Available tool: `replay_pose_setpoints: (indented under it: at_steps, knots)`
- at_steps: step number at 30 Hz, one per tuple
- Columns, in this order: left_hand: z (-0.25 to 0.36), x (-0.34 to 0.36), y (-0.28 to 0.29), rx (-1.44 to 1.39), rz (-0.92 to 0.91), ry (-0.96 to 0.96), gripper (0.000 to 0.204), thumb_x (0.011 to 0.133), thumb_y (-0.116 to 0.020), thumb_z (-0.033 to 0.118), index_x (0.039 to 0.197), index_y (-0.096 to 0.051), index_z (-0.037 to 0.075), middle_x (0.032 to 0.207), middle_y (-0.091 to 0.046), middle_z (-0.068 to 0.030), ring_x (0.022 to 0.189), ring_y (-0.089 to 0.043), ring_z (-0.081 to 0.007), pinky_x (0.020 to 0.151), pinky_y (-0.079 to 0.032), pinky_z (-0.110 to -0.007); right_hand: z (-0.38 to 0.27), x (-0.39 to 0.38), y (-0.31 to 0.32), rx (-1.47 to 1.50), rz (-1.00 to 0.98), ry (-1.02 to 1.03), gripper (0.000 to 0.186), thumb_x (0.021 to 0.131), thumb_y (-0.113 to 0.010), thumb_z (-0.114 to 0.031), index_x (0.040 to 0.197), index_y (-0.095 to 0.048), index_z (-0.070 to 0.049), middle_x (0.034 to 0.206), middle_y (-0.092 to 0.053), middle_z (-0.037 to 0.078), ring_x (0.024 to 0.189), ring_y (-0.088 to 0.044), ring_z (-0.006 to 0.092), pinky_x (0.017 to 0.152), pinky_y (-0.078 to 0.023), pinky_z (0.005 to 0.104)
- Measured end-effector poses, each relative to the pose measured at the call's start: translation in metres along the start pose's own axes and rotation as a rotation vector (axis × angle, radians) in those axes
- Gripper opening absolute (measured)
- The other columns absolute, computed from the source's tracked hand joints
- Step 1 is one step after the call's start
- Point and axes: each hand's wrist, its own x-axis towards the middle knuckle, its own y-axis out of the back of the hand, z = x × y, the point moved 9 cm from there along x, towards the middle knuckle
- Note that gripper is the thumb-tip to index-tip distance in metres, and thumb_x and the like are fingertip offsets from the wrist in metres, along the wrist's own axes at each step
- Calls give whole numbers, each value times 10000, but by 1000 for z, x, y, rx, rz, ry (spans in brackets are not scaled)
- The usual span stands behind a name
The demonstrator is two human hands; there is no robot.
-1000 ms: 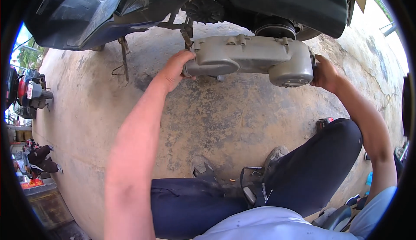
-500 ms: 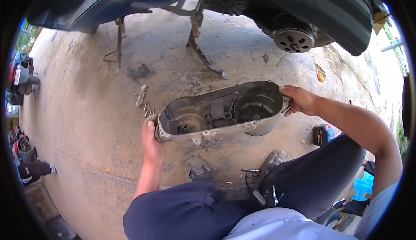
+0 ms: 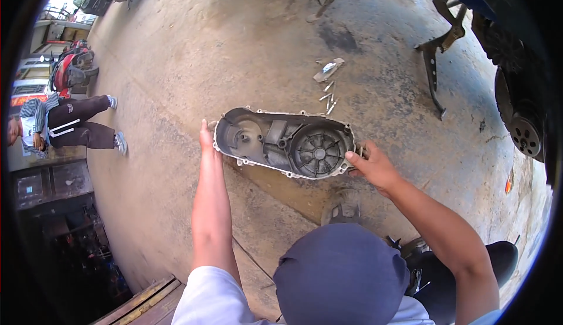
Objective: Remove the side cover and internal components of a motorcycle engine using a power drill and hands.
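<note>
Between my hands is a long grey metal transmission cover (image 3: 275, 164), its hollow, ribbed inside facing up. One end has a round, spoked recess; the other end is a smaller rounded hollow. My left hand (image 3: 206, 136) grips the cover's left end, most of its fingers hidden behind the rim. At the right end, my right hand (image 3: 372, 167) is closed on a lug, thumb on top. Beyond the cover, several loose bolts (image 3: 331, 98) lie on the concrete beside a small flat piece (image 3: 328, 70).
The raised scooter's stand leg (image 3: 433, 82) and perforated round drum (image 3: 525, 136) are at upper right. A person (image 3: 76, 123) stands at far left near a red motorcycle (image 3: 71, 73). A dark cabinet (image 3: 50, 185) is below them. My raised knee (image 3: 342, 272) is close in front.
My view has swung left, bringing the person and cabinet in and shifting the scooter rightward. Both hands still hold the cover, now tilted with its inside showing more fully.
</note>
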Motion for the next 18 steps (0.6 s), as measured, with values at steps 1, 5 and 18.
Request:
replay_pose_setpoints:
  at_steps: [1, 5, 18]
  knots:
    - [5, 11, -8, 13, 21, 27, 619, 1073, -354, 564, 1196, -598, 9, 1119, -718, -204, 1025, -698, -348, 932, -569, -510, 7, 9, -10, -8, 1, -7, 601, 965, -741, -372, 1326, -479, 32, 1201, -637, 144, 1047, -647, 201, 820, -590, 344]
    - [38, 23, -25, 48, -13, 122, 910, 1027, -302, 701, 1527, -344, -58, 1432, -567, -272, 1318, -563, -418, 1129, -436, -548, 8, 18, -65, 76, 28, -24, 592, 949, -769, -327, 1312, -481, 40, 1175, -656, 165, 1042, -654, 198, 844, -578, 346]
    - [-67, -170, -19, 172, 323, -179, 923, 1017, -382, 718, 1605, -253, 19, 1663, -273, -194, 1498, -328, -362, 1161, -329, -587, 35, 29, -107, 255, -69, -21, 545, 1001, -701, -260, 1368, -447, 53, 1305, -598, 186, 1231, -580, 245, 1049, -477, 367]
